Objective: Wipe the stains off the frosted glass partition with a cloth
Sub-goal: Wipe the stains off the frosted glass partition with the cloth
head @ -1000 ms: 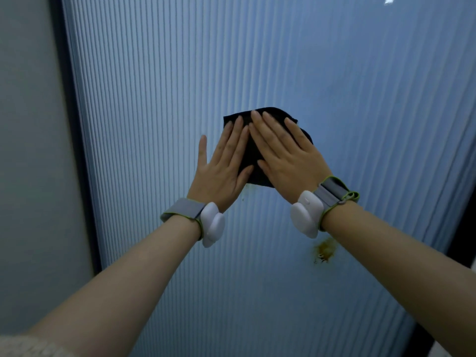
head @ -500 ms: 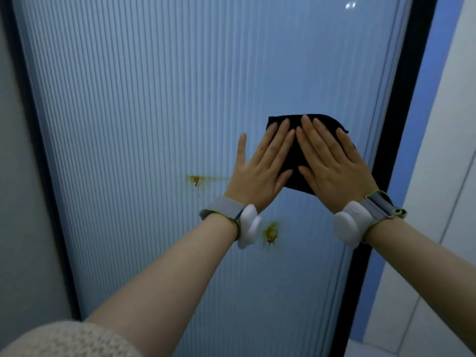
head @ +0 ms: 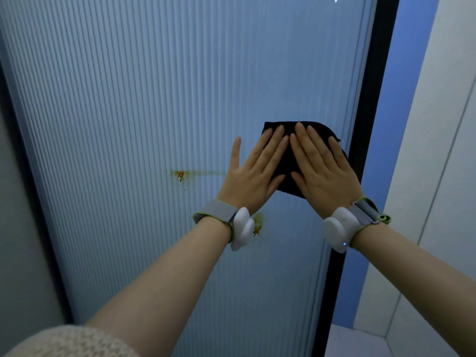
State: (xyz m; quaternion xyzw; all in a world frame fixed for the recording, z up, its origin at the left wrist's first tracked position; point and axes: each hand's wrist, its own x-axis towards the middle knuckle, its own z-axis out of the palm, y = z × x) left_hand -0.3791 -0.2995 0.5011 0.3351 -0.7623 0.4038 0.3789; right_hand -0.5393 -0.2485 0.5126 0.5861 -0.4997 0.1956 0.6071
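The frosted ribbed glass partition (head: 128, 99) fills most of the head view. A black cloth (head: 288, 173) lies flat against it near its right edge. My left hand (head: 252, 173) and my right hand (head: 322, 173) press on the cloth side by side, fingers spread and pointing up. An orange-brown stain (head: 180, 174) with a faint smear running right sits left of my left hand. A second orange stain (head: 258, 224) shows beside my left wrist, partly hidden by the white wrist device.
A black frame post (head: 373, 99) borders the glass on the right, touching the cloth's edge. Beyond it are a blue strip (head: 401, 124) and a white tiled wall (head: 438, 176). A dark frame edge (head: 31, 202) and grey wall lie left.
Both hands have slid the cloth to the right across the glass, up to the black frame. The left stain, covered a second ago, now shows with a smear trailing right.
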